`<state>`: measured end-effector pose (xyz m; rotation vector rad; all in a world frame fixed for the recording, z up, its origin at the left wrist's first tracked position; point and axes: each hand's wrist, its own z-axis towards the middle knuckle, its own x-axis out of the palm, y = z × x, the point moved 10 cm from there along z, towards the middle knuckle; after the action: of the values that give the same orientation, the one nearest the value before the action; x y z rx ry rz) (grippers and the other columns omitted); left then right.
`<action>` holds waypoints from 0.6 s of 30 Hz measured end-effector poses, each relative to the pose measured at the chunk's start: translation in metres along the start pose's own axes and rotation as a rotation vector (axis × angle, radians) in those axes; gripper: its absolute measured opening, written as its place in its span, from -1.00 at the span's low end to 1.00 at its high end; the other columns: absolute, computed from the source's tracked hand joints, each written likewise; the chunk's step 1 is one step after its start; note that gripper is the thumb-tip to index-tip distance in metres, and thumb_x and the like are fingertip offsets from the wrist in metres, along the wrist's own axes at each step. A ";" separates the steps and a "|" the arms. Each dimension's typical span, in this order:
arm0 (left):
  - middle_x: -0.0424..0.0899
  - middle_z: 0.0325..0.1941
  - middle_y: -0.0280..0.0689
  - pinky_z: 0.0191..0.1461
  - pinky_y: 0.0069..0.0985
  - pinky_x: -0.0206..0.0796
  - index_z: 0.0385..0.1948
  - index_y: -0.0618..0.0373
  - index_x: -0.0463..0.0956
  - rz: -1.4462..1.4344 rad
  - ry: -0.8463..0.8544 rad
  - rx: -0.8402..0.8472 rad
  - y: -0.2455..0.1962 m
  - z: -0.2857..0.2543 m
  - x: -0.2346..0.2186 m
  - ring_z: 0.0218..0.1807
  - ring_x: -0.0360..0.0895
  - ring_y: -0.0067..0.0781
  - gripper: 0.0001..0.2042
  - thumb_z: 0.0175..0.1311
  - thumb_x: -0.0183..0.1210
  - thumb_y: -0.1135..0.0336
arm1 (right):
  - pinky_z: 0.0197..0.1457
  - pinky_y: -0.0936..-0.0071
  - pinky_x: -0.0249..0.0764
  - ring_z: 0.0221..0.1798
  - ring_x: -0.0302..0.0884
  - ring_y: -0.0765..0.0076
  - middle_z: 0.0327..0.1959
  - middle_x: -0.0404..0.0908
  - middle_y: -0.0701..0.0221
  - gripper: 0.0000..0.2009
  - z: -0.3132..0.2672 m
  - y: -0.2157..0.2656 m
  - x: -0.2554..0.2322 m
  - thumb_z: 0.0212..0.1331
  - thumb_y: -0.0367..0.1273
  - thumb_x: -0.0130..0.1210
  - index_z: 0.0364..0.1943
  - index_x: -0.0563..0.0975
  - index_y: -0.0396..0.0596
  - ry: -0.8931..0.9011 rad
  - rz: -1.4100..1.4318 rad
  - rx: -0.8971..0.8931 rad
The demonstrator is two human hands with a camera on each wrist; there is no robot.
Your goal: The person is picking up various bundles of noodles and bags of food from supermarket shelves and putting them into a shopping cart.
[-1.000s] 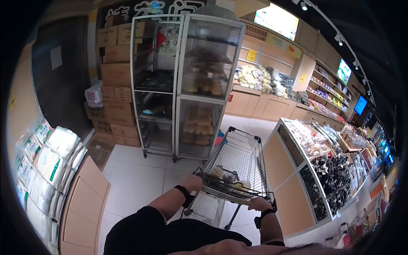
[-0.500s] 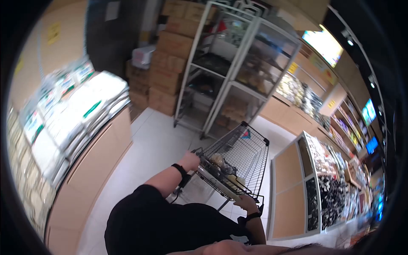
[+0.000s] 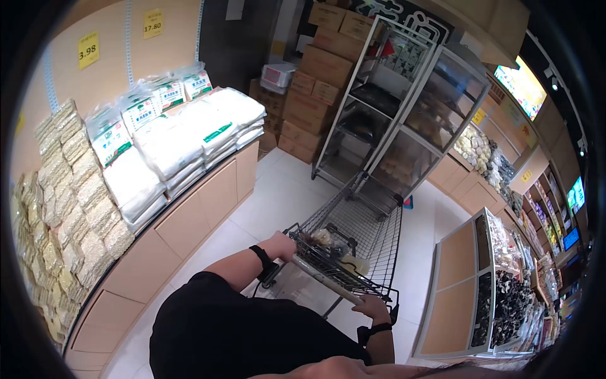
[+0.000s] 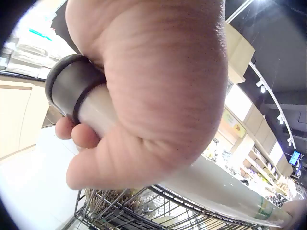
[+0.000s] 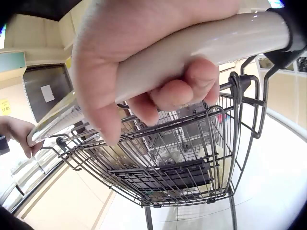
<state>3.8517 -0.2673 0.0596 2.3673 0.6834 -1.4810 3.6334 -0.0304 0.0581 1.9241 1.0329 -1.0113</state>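
A wire shopping cart stands in front of me, with a pale, rounded push handle toward my body. My left hand grips the handle near its left end; in the left wrist view its fingers curl beneath the bar beside a black end cap. Near the other end, my right hand grips the same bar, and the right wrist view shows its fingers wrapped round it. Inside the basket by the handle lie a few bagged goods and a pale yellow package.
Left, a wooden counter carries white sacks and stacked packs of pale dried food. Ahead stand cardboard boxes and a wheeled tray rack. On the right is a display bin of dried goods.
The head view has swung left, so the rack and boxes shift right and more of the left counter shows. The cart's far end is now closer to the rack. Both hands stay on the handle.
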 end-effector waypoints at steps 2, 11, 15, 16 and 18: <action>0.67 -0.35 -0.31 -0.27 -0.29 0.36 -0.40 -0.01 0.64 -0.018 0.048 -0.008 0.009 -0.033 0.015 -0.23 0.62 -0.27 -0.71 -0.31 0.19 0.32 | -0.14 0.21 0.45 -0.21 0.56 0.09 -0.35 0.62 0.24 -0.59 -0.007 0.018 0.017 -0.24 -0.03 0.24 -0.35 0.59 0.00 0.059 0.053 0.002; 0.67 -0.31 -0.30 -0.24 -0.29 0.36 -0.37 -0.06 0.64 -0.077 0.160 -0.046 0.087 -0.124 0.067 -0.20 0.61 -0.26 -0.69 -0.29 0.16 0.28 | -0.17 0.21 0.45 -0.24 0.56 0.08 -0.38 0.61 0.23 -0.57 -0.027 0.129 0.048 -0.27 -0.01 0.26 -0.36 0.59 0.00 0.020 0.016 -0.051; 0.67 -0.31 -0.30 -0.24 -0.29 0.38 -0.36 -0.02 0.64 -0.051 0.106 -0.029 0.127 -0.156 0.082 -0.20 0.62 -0.26 -0.70 -0.25 0.13 0.25 | -0.16 0.20 0.45 -0.23 0.56 0.06 -0.36 0.61 0.24 -0.57 -0.023 0.179 0.061 -0.26 0.00 0.23 -0.30 0.59 0.07 -0.013 0.013 -0.070; 0.67 -0.31 -0.29 -0.23 -0.31 0.40 -0.37 -0.03 0.65 -0.021 0.078 -0.003 0.135 -0.165 0.082 -0.19 0.62 -0.26 -0.71 -0.21 0.09 0.24 | -0.16 0.20 0.45 -0.23 0.56 0.06 -0.36 0.61 0.24 -0.57 -0.024 0.194 0.060 -0.26 0.00 0.23 -0.29 0.59 0.08 -0.009 0.010 -0.062; 0.67 -0.34 -0.32 -0.24 -0.29 0.40 -0.35 -0.10 0.64 -0.008 0.027 0.016 0.160 -0.181 0.083 -0.20 0.62 -0.26 -0.71 -0.19 0.07 0.25 | -0.11 0.22 0.46 -0.18 0.56 0.11 -0.31 0.62 0.30 -0.59 -0.025 0.225 0.064 -0.27 -0.02 0.22 -0.31 0.59 0.09 0.026 -0.010 -0.013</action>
<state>4.1048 -0.3005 0.0615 2.4032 0.6906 -1.4651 3.8622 -0.0836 0.0625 1.9280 1.0620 -0.9852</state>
